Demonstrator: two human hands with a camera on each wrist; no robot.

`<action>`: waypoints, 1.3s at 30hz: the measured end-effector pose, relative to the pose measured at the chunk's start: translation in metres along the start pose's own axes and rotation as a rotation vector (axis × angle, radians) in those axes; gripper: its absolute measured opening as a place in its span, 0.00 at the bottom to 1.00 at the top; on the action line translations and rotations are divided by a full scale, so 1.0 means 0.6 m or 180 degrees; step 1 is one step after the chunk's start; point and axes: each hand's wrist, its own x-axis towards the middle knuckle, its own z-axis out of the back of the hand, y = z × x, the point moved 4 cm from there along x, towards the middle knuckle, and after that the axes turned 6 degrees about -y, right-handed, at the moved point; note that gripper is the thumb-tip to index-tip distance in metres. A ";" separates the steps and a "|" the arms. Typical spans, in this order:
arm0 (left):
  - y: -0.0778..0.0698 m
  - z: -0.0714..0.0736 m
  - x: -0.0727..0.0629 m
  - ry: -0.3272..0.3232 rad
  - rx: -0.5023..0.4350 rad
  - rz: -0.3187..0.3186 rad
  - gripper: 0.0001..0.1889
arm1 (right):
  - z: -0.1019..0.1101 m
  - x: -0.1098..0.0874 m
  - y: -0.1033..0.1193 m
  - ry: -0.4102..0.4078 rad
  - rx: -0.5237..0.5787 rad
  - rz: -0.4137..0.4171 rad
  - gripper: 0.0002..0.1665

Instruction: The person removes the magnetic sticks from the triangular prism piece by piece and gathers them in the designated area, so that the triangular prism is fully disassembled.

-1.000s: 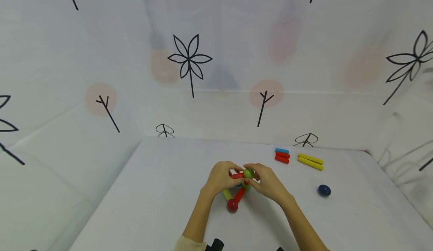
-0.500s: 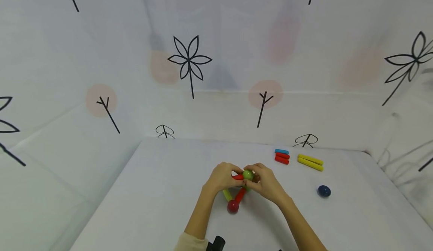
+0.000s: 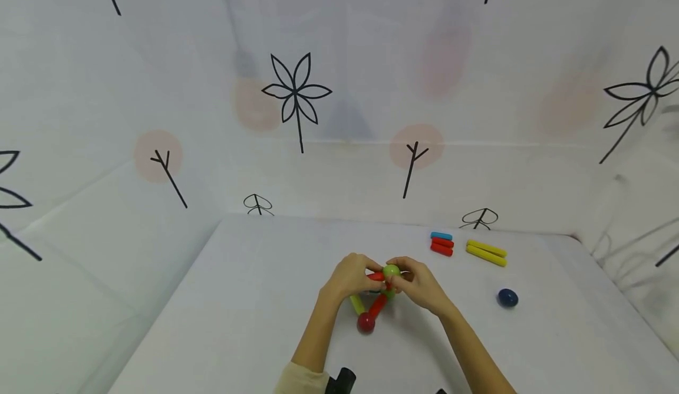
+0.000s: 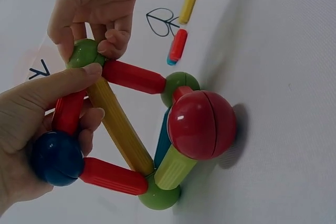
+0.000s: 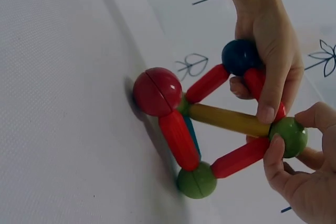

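Observation:
Balls and ribbed rods of a magnetic construction set form a standing frame on the white table. My left hand (image 3: 346,279) grips a red rod (image 4: 68,113) between a blue ball (image 4: 58,158) and the top green ball (image 4: 84,53), its thumb lying along the rod. From the other side, my right hand (image 3: 420,288) pinches that green ball between thumb and fingers. A yellow rod (image 4: 121,127) and another red rod (image 5: 241,157) run down from it. Lower are a red ball (image 3: 366,322), a second green ball (image 5: 197,180), and a lime rod (image 4: 175,167). A blue rod is partly hidden behind.
Toward the back right of the table (image 3: 239,323) lie a short blue rod (image 3: 441,236), two red rods (image 3: 441,250) and two yellow rods (image 3: 485,255). A loose dark blue ball (image 3: 507,298) is at the right. A white patterned cloth (image 3: 345,176) hangs behind.
Both hands and the top green ball have shifted very slightly right, and the red ball at the front has moved a little right with the frame. Both holds stay the same.

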 end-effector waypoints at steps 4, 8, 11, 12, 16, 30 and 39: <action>-0.001 -0.003 0.001 0.0043 -0.0073 0.0021 0.14 | 0.004 0.003 -0.008 -0.0051 0.0068 -0.0158 0.19; -0.001 -0.004 0.000 0.0078 -0.0161 0.0116 0.15 | 0.012 0.002 -0.004 -0.0021 -0.0007 -0.0169 0.21; -0.001 -0.001 -0.001 0.0062 -0.0169 0.0139 0.16 | 0.022 -0.001 -0.004 -0.0016 0.0079 -0.0170 0.23; 0.000 0.000 -0.002 0.0054 -0.0143 0.0127 0.16 | 0.026 -0.003 -0.005 -0.0016 0.0144 -0.0178 0.24; 0.006 0.004 -0.007 0.0015 -0.0108 0.0055 0.17 | 0.044 -0.013 -0.015 -0.0008 0.0274 -0.0271 0.26; 0.039 0.021 -0.050 0.0213 -0.0486 0.0048 0.25 | 0.144 -0.088 -0.062 -0.0637 -0.0492 -0.0694 0.35; 0.053 0.020 -0.069 0.0118 -0.0638 0.0018 0.18 | 0.204 -0.146 -0.093 -0.1281 -0.1455 -0.0966 0.33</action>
